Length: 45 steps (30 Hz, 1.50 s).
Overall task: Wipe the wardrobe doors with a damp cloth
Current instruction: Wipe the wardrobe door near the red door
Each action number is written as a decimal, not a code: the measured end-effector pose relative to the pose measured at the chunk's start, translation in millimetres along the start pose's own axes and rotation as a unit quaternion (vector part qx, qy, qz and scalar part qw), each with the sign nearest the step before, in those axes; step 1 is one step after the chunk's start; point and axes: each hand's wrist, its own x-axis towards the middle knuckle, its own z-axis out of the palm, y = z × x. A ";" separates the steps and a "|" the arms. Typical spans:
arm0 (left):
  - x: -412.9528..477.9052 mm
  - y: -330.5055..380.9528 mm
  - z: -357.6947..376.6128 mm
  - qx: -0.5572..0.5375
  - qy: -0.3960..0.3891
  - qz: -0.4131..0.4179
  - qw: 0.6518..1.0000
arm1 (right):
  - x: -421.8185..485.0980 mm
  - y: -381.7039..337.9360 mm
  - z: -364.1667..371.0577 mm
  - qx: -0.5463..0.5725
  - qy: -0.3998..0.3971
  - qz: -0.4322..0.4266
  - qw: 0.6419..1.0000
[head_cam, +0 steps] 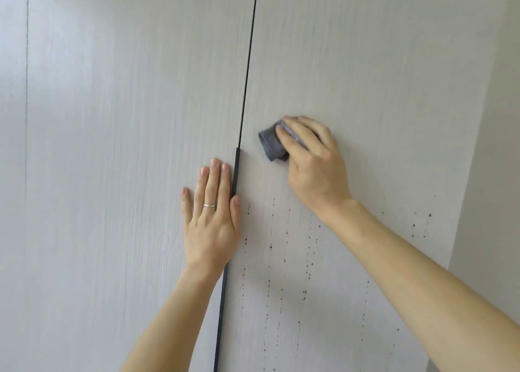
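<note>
Grey cloth (270, 143), bunched into a small wad, sits under the fingers of the right hand (312, 163). The fingers lie close together, slightly curled over the wad, and press it against the right wardrobe door (365, 62). Thumb is hidden, so how it closes underneath cannot be told. Cloth pokes out beyond the fingertips on the side facing the black handle strip (235, 169), level with the strip's top end and just right of it, not touching. Left hand (213, 219): flat, fingers straight and together, palm against the left wardrobe door (126, 118), immediately left of the strip. Index finger runs along the strip's edge; thumb tip lies over it. Thin silver ring (209, 205) on the ring finger. Above the strip, a narrow dark seam (249, 62) runs upward between the two doors. Right of the strip and below the cloth, dark specks (304, 291) dot the right door in vertical streaks. Both doors are pale with fine vertical grain. Far right of the strip, a plain pale wall (492, 174) meets the wardrobe's side.
</note>
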 end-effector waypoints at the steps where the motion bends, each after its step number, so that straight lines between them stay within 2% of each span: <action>1: 0.2 0.5 -0.6 -0.002 -0.001 0.001 1.000 | -19.6 -7.2 -3.7 0.008 -0.009 -0.015 1.000; 4: 1.1 -2.0 -2.7 -0.007 -0.003 -0.003 1.000 | -78.8 -24.2 -16.2 0.032 -0.060 -0.089 0.994; 7: -0.7 -0.3 -2.3 -0.018 -0.006 0.001 1.000 | -92.4 -4.8 -31.8 0.024 -0.082 -0.121 0.989; 9: -0.4 -0.9 -3.3 -0.025 -0.010 -0.001 1.000 | -77.6 19.3 -41.0 0.006 -0.075 -0.088 0.993; 13: 1.3 0.9 -4.4 -0.034 -0.016 0.001 0.999 | -58.6 76.4 -67.3 -0.032 -0.032 0.100 0.994; 15: 1.8 2.1 -5.4 -0.029 -0.021 -0.002 0.999 | -73.6 87.2 -76.8 -0.027 -0.018 0.154 0.988; 18: 1.1 2.4 -8.1 -0.027 -0.029 -0.001 0.999 | -129.0 74.6 -82.6 -0.035 -0.024 0.144 0.989; 21: 3.3 0.3 -12.0 -0.024 -0.034 0.006 0.999 | -181.1 54.6 -90.8 -0.037 -0.066 0.098 0.992; 24: -0.6 -0.8 -13.2 -0.025 -0.035 0.006 0.999 | -179.6 61.9 -99.0 -0.032 -0.082 0.069 0.994; 26: -1.7 1.5 -12.9 -0.038 -0.041 -0.006 0.998 | -150.8 82.3 -99.5 -0.031 -0.073 0.097 0.992; 30: -0.2 5.8 -14.3 -0.049 -0.033 -0.006 0.998 | -92.3 129.1 -104.4 -0.025 -0.023 0.211 0.977; 35: 1.9 7.6 -13.4 -0.045 -0.029 -0.006 0.999 | -123.3 120.3 -103.0 -0.015 0.022 0.230 0.973; 38: 1.4 6.5 -13.9 -0.038 -0.027 -0.007 0.999 | -182.2 90.7 -106.4 -0.006 -0.003 0.215 0.977; 41: -1.2 5.4 -14.7 -0.045 -0.046 -0.005 0.998 | -235.2 67.5 -118.2 -0.012 -0.062 0.197 0.978; 45: -3.7 6.9 -14.8 -0.049 -0.036 -0.004 0.998 | -215.7 82.4 -121.7 0.001 -0.076 0.206 0.976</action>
